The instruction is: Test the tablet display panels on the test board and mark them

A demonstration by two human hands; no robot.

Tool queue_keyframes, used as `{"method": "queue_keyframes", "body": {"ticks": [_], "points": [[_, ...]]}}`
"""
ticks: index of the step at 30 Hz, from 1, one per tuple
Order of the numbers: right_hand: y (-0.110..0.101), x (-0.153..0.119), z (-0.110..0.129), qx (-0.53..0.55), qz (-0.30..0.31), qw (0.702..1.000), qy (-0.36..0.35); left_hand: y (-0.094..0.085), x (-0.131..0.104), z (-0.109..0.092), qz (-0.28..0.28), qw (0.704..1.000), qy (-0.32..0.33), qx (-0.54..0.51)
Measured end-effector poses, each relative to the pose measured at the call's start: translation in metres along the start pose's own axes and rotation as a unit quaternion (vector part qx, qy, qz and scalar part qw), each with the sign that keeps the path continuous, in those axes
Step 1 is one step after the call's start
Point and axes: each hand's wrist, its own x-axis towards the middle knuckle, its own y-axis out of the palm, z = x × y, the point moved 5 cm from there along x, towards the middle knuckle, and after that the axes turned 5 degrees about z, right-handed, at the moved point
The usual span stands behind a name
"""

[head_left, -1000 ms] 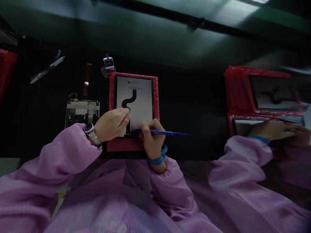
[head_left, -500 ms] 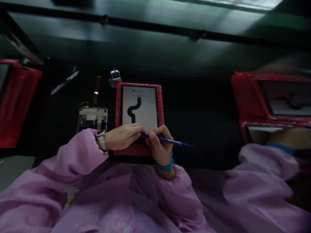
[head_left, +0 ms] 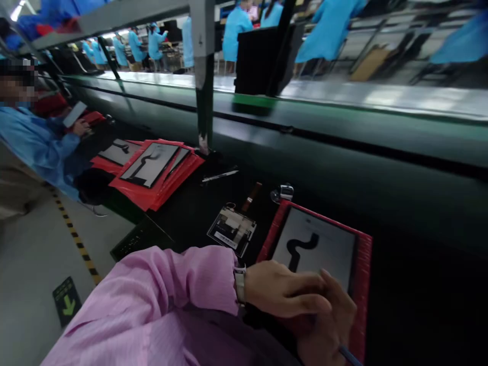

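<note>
From where I stood, the panel (head_left: 331,250) lay face-up or face-down, I couldn't say which, on a red wrapper (head_left: 365,284) at the near edge of the tabletop (head_left: 423,274), its black curving strip (head_left: 294,261) running down toward the fingers. The person's left hand (head_left: 284,291) reached across with its fingers stretched out and overlapping the right; whether anything was pinched there I couldn't tell. The right hand (head_left: 328,320) was bent and blurred, and seemed closed around a slim blue tool (head_left: 349,357), whose shaft poked out below it

My worry was the strip: if a fingertip or the hidden end of that tool snagged it, it could crease or pull at its joint. Pressing hard with both hands crowded over the lower part might mark or crack the panel, and the slick-looking wrapper could slide under a sideways push. The left sleeve (head_left: 217,277) passed close to the circuit assembly (head_left: 232,229), so a careless elbow might drag it or its brown ribbon (head_left: 252,197). The silver counter (head_left: 285,193) sat just beside the wrapper's far corner, easily knocked
</note>
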Motion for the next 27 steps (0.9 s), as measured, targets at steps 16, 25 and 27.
{"method": "queue_keyframes", "body": {"ticks": [16,25,27], "points": [[-0.032,0.123,0.017,-0.096,0.121,0.986,-0.068,-0.087,-0.082,0.077,-0.348,0.912,-0.216,-0.031],[-0.021,0.137,-0.069,-0.25,0.078,0.964,-0.039,-0.112,-0.122,0.156,-0.38,0.819,-0.398,0.163],[-0.017,0.134,-0.071,-0.255,0.083,0.962,-0.039,-0.113,-0.116,0.159,-0.369,0.815,-0.406,0.185]]}}
